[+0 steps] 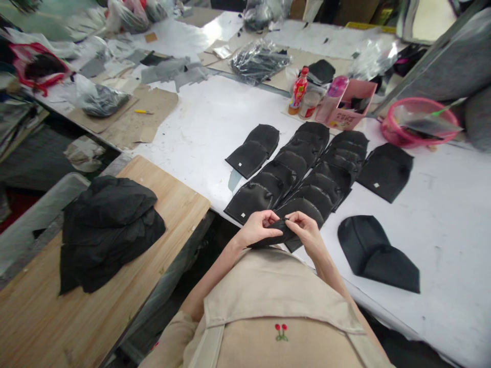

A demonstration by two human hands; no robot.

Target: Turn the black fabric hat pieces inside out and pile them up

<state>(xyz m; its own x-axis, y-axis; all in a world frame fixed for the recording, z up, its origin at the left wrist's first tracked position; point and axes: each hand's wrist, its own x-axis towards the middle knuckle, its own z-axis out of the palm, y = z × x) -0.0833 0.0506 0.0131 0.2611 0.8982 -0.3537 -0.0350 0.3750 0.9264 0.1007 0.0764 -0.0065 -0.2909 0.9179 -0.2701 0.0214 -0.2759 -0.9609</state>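
Observation:
Close to my apron, both hands grip a black fabric piece (278,236) over the table's front edge. My left hand (258,228) is closed around its left part, the thumb lying along it. With thumb and fingertips pressed together, my right hand (307,230) pinches the piece's upper right edge. Just beyond my hands lie overlapping rows of black curved, pouch-like pieces (264,188), some with a small white tag. A single black piece (387,171) lies to the right of the rows, and a folded-open one (378,253) lies nearer my right arm.
A heap of black fabric (109,230) sits on a wooden board (184,204) at left. Behind the rows stand a drink bottle (298,92), a glass jar (309,106), a pink box (355,105) and a pink basket (420,125). A yellow cutter (143,111) lies on cardboard.

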